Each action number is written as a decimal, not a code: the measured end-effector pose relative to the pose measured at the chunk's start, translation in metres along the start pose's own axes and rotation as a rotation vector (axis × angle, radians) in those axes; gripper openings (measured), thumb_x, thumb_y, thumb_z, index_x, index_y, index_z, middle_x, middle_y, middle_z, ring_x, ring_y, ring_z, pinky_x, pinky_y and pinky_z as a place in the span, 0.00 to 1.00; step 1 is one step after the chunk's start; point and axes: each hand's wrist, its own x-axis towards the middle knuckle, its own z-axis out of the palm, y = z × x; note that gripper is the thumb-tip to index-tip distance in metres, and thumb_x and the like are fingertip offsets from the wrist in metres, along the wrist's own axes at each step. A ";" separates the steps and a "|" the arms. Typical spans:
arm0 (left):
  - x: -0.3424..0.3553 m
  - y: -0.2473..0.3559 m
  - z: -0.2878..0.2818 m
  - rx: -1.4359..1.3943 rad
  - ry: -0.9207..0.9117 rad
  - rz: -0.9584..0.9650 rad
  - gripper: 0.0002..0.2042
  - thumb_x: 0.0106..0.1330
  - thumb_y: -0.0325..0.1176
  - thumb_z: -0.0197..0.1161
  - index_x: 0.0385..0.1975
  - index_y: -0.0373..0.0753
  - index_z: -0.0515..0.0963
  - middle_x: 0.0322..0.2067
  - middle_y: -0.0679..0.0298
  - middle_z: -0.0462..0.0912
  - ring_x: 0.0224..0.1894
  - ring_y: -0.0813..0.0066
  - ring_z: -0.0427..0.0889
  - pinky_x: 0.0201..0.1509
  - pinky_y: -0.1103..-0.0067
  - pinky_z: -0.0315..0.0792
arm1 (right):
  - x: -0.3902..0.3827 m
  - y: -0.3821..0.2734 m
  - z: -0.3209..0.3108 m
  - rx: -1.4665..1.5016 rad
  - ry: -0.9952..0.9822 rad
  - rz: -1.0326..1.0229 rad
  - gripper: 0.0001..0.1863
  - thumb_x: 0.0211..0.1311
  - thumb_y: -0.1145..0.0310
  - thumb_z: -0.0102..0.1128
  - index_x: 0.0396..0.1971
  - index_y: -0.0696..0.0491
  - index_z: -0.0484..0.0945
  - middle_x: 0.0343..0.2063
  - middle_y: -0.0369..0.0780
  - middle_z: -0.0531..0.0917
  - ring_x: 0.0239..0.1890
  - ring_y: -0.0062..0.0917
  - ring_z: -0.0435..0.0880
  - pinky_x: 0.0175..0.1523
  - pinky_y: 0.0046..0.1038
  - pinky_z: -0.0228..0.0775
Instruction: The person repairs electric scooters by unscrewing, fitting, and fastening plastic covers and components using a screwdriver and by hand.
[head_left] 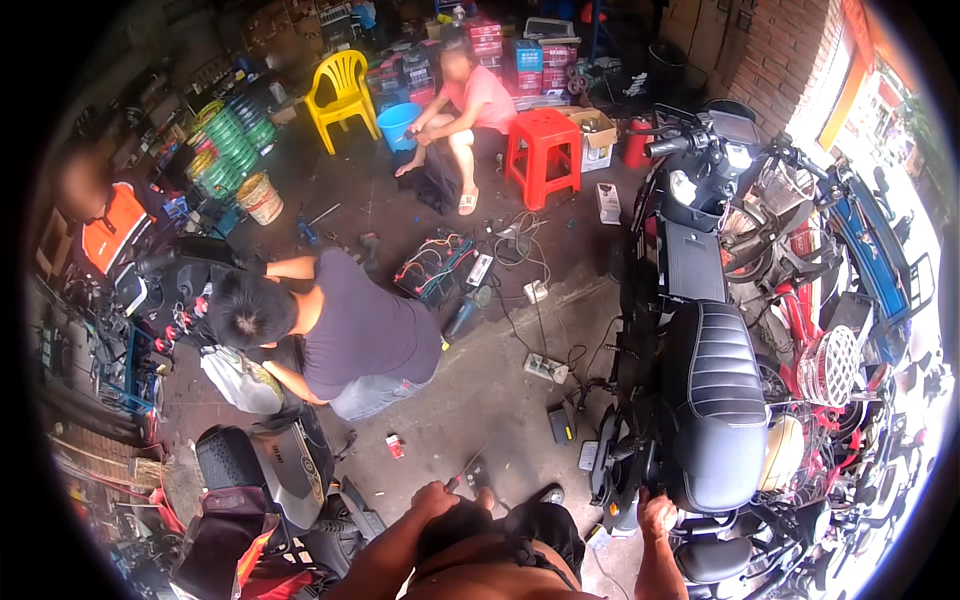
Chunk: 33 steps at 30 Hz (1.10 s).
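Note:
My left hand (435, 497) is closed in front of my body. A slim tool (469, 464), with a bit of red at my fingers and a thin shaft, sticks out of it; it looks like a screwdriver, but most of the handle is hidden. On the other side, my right hand (657, 512) is curled at the tail of a black electric scooter (715, 360), just below its padded seat. Its fingers wrap round a dark grab rail (652, 470) there.
A person in a dark shirt (365, 320) crouches at a scooter on the left. Another sits beside a red stool (543, 155) and blue bucket (399, 124). A power strip (546, 367), cables, an angle grinder (467, 310) and a red packet (395, 446) lie on the floor. Parked bikes crowd the right.

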 end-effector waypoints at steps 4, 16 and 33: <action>-0.020 0.014 0.005 -0.016 0.016 0.005 0.21 0.48 0.47 0.64 0.37 0.38 0.79 0.38 0.52 0.82 0.46 0.55 0.80 0.50 0.67 0.72 | 0.006 0.000 0.005 0.051 0.038 -0.075 0.30 0.59 0.42 0.50 0.29 0.59 0.81 0.29 0.54 0.82 0.36 0.47 0.83 0.44 0.41 0.75; -0.015 0.039 0.030 0.093 0.046 0.024 0.21 0.48 0.48 0.63 0.38 0.39 0.79 0.39 0.53 0.82 0.46 0.55 0.80 0.50 0.66 0.72 | 0.032 0.031 0.077 -0.133 0.733 -0.499 0.22 0.57 0.49 0.58 0.13 0.50 0.69 0.10 0.41 0.70 0.12 0.33 0.73 0.18 0.35 0.65; -0.033 0.025 0.073 0.105 0.090 0.061 0.19 0.49 0.46 0.66 0.34 0.37 0.78 0.35 0.49 0.81 0.42 0.50 0.80 0.46 0.63 0.72 | 0.028 0.010 0.032 0.172 0.022 -0.206 0.24 0.61 0.50 0.49 0.38 0.59 0.77 0.25 0.54 0.82 0.31 0.48 0.83 0.38 0.45 0.75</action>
